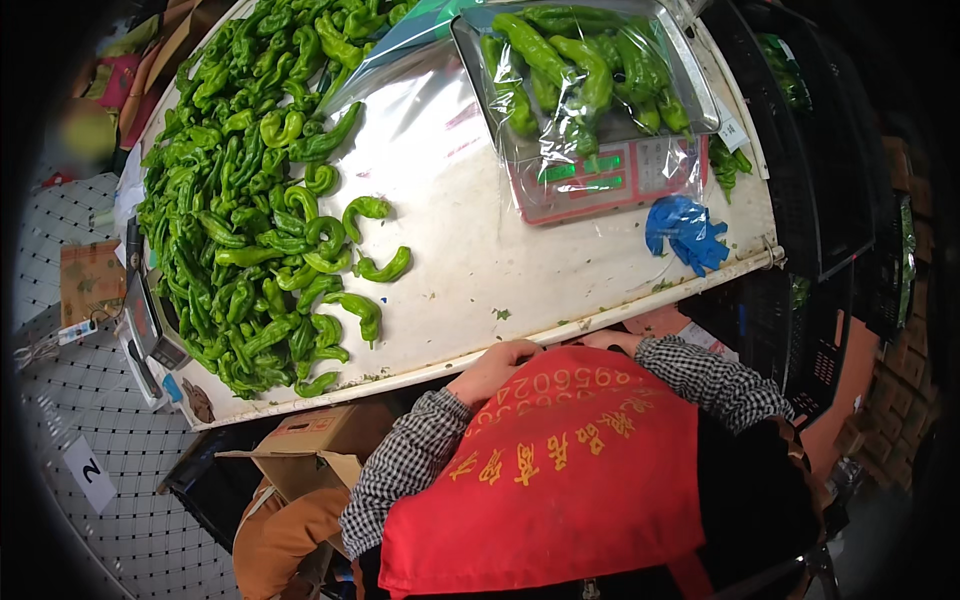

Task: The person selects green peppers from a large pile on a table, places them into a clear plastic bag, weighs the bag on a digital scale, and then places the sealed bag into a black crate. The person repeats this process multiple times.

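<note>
My left hand [495, 370] rests at the front edge of the white table [442, 292], by the top of my red apron [600, 525]. Its fingertips are hidden behind the cloth. Close to it is my right hand [613, 341], also at the apron's upper edge and mostly covered. A small dark item shows beside its fingers, but I cannot make out what it is. Beyond my hands, green peppers [589, 67] lie in a clear plastic bag on the metal pan [705, 97] of a digital scale [540, 212] with a lit display.
A large heap of curled green peppers [232, 217] covers the table's left side. Crumpled blue gloves [686, 234] lie near the front right edge. Under the table stands an open cardboard box [300, 442]. Black crates [810, 165] are stacked at right.
</note>
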The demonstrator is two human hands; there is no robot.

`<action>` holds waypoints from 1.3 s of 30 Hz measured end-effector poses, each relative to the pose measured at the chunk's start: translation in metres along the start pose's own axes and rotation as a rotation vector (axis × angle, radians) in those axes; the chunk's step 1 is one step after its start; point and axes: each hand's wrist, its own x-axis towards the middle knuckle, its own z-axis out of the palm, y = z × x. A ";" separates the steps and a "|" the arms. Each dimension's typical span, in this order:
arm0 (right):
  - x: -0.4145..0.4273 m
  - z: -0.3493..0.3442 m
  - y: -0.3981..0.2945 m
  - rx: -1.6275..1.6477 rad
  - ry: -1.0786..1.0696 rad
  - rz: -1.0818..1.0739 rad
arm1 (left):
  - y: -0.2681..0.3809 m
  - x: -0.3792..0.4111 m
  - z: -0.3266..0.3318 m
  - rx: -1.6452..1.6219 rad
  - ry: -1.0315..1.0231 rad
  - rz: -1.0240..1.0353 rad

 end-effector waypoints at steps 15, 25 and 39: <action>0.024 0.021 -0.009 -0.553 0.082 0.000 | -0.004 0.030 0.006 0.129 -0.230 -0.052; 0.033 0.006 0.031 -0.540 0.355 -0.095 | 0.040 0.042 -0.004 -0.105 -0.251 -0.451; -0.030 -0.042 0.076 -0.727 0.306 -0.176 | 0.024 0.019 0.000 0.192 -0.118 -0.058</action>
